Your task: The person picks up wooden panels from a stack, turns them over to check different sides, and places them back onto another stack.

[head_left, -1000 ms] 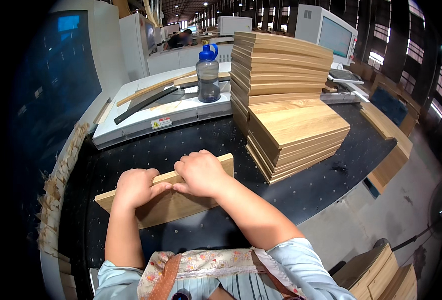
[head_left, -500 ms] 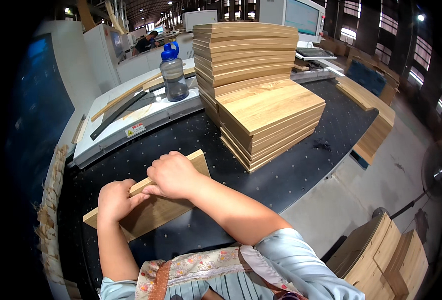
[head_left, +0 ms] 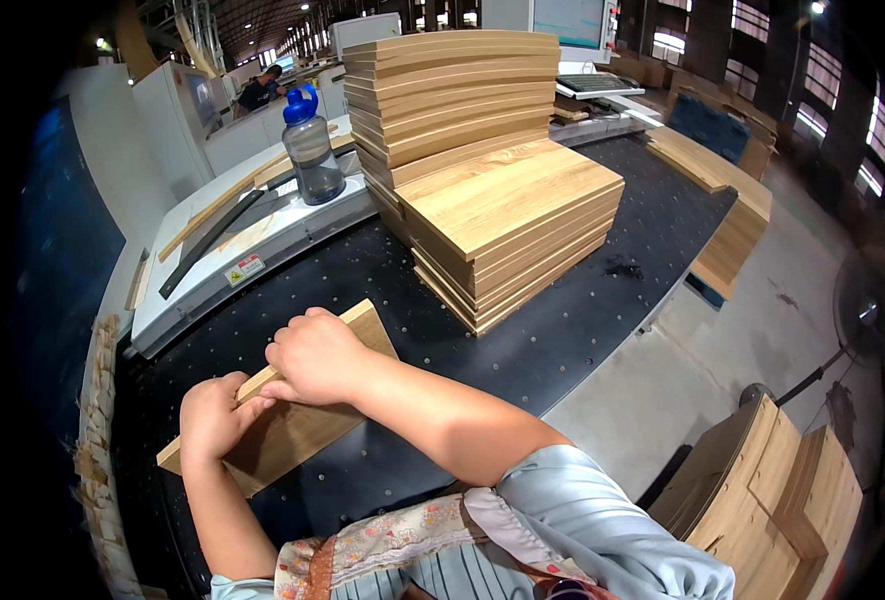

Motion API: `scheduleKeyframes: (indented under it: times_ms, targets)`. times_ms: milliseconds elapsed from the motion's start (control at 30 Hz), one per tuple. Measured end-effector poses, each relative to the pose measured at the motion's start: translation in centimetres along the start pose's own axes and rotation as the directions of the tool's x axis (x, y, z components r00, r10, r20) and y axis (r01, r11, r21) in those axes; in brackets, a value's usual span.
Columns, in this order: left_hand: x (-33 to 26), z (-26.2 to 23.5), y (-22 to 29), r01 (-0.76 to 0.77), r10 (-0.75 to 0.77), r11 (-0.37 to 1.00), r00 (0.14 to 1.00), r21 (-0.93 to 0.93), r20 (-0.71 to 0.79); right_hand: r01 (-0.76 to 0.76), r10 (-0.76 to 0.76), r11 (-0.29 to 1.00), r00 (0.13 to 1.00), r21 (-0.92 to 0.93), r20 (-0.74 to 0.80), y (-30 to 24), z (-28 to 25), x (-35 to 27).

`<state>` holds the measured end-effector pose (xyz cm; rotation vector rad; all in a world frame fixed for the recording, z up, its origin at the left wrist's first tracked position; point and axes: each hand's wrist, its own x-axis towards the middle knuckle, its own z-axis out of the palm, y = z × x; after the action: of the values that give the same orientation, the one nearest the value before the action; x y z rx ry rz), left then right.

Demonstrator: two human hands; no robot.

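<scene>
A wood-grain board (head_left: 308, 437) stands on its long edge, tilted, on the black perforated table (head_left: 523, 375). My left hand (head_left: 215, 415) is closed over its upper edge toward the left end. Close beside it, my right hand (head_left: 315, 357) grips the same edge nearer the middle, fingers curled over the far side, where they are partly hidden. Beyond my hands, a low stack of boards (head_left: 523, 200) with light wood-grain tops sits against a taller stack of boards (head_left: 453, 95).
A water bottle (head_left: 314, 150) with a blue lid stands on the white machine ledge (head_left: 203, 290) at the back left, near a black bar (head_left: 213, 243). More boards (head_left: 763, 500) lie at the lower right, by a fan (head_left: 868, 310). Another person (head_left: 260, 90) works far back.
The view has shifted, so the stacks and bottle sit further left and slightly higher. Both hands keep their hold on the board, which stays in nearly the same place on the table.
</scene>
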<state>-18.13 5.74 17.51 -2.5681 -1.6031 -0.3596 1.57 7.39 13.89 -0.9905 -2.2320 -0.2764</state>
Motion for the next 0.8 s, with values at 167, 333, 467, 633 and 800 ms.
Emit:
scheduleKeyframes:
  times_ms: [167, 333, 467, 633, 800]
  targets:
    - [-0.2, -0.1, 0.0, -0.023, 0.023, 1.0, 0.999, -0.015, 0.033, -0.007, 0.007, 1.0, 1.0, 0.002, 0.001, -0.2, 0.1, -0.3]
    - [-0.5, 0.0, -0.1, -0.047, 0.048, 0.998, 0.999, -0.05, 0.01, 0.026, -0.026, 1.0, 0.999, 0.008, 0.045, -0.1, -0.4, -0.5]
    - [-0.4, -0.4, 0.2, -0.023, 0.024, 0.997, 0.999, -0.07, 0.024, 0.057, -0.057, 0.998, 0.995, 0.0, 0.077, 0.1, -1.1, -0.4]
    - [-0.4, -0.9, 0.4, 0.001, 0.004, 0.998, 0.997, -0.071, 0.078, 0.008, -0.007, 1.0, 0.998, -0.008, 0.064, -0.2, -0.7, -0.4]
    - [-0.7, -0.5, -0.3, -0.061, 0.064, 0.995, 0.997, -0.074, 0.042, -0.002, 0.004, 1.0, 0.996, -0.022, 0.091, -0.6, -0.8, -0.1]
